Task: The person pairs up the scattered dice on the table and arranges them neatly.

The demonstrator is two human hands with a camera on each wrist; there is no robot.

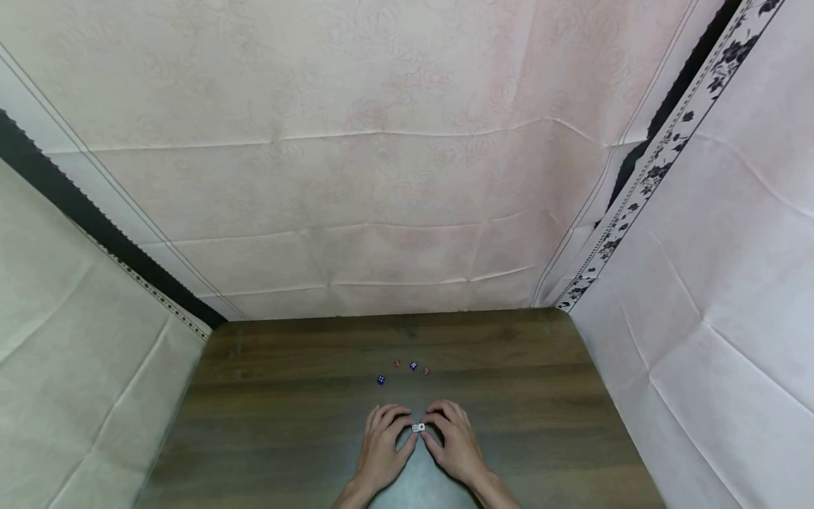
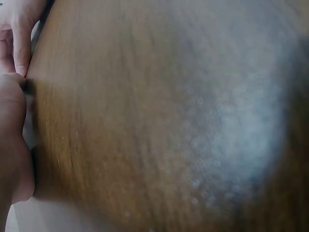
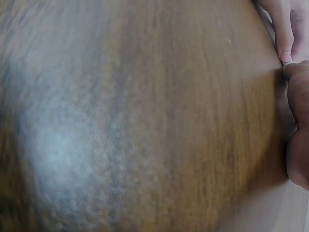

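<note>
Two white dice sit side by side on the wooden table, touching or nearly so: a left white die [image 1: 415, 428] and a right white die [image 1: 421, 427]. My left hand [image 1: 384, 447] pinches the left one between thumb and index finger. From the other side, my right hand [image 1: 456, 444] does the same with the right one. In the left wrist view the left hand [image 2: 13, 140] fills the left edge, and the right hand's thumb comes close to it. The right wrist view has the right hand [image 3: 299, 125] at its right edge; fingers largely hide the dice there.
Beyond the hands lie two blue dice, a nearer one [image 1: 381, 379] and a farther one [image 1: 413, 366], and two red dice, one left [image 1: 397, 363] and one right [image 1: 427, 371]. Pale patterned cloth [image 1: 381, 212] hangs behind the wooden table [image 1: 267, 424] and along both sides.
</note>
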